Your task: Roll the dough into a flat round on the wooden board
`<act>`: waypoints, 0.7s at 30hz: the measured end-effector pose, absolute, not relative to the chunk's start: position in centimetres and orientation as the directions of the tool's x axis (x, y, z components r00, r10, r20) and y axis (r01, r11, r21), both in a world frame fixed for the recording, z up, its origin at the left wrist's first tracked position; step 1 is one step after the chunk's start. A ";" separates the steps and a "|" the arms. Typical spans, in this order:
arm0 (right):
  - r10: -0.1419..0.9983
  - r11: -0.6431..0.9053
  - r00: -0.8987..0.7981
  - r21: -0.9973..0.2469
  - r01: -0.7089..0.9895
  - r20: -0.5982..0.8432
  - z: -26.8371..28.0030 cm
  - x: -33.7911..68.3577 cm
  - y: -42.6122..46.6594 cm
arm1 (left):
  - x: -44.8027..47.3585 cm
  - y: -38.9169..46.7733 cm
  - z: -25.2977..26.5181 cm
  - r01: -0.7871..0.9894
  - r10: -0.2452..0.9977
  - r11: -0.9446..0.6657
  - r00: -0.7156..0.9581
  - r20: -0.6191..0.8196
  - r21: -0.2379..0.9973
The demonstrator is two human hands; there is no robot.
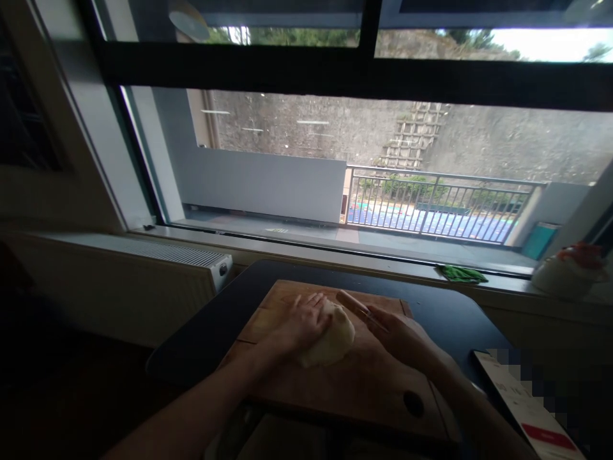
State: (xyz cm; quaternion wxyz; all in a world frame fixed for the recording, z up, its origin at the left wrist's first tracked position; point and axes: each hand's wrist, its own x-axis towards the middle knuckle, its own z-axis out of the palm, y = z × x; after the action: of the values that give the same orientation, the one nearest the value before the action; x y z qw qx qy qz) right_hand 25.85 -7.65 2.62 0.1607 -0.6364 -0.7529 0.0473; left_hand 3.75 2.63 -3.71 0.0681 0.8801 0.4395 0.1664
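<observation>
A pale, rounded lump of dough [335,338] rests on a wooden board [354,386]. My left hand [306,316] lies on the dough's upper left side, fingers stretched out and pressing flat against it. To the right of the dough, my right hand [390,329] is closed around a wooden-handled tool [352,303] that looks like a dough scraper. Its rounded wooden end points away from me to the upper left, and a thin, shiny edge shows beside my fingers. The rest of the tool is hidden by my hand.
The board lies on a dark table [201,329] below a wide window. At the right edge is a tablet-like device [517,390], partly pixelated. A green cloth [462,274] and a white container [567,275] sit on the sill. A radiator [158,281] stands on the left.
</observation>
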 end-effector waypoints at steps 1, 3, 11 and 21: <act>0.976 0.176 -0.133 -0.267 0.947 0.172 2.5 25.4 -6.8 | 3.5 2.6 -4.0 0.743 0.792 -0.607 0.533 0.298 0.283; 0.980 0.160 -0.120 -0.268 0.950 0.159 2.4 24.5 -5.3 | 3.2 2.6 -4.5 0.731 0.790 -0.597 0.464 0.401 0.331; 0.974 0.175 -0.138 -0.214 0.961 0.178 0.2 24.1 -6.0 | 3.1 2.8 -4.9 0.762 0.809 -0.500 0.240 0.537 0.412; 0.964 0.239 -0.204 -0.215 0.947 0.173 0.7 25.6 -6.5 | 9.1 4.9 0.6 0.605 0.704 -0.710 0.617 0.352 0.359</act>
State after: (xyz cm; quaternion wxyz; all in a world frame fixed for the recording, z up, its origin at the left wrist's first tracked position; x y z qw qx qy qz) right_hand 25.56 -6.52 0.72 0.1358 -0.6162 -0.7752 0.0306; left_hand 9.11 4.92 0.61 0.1029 0.8932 0.3664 0.2394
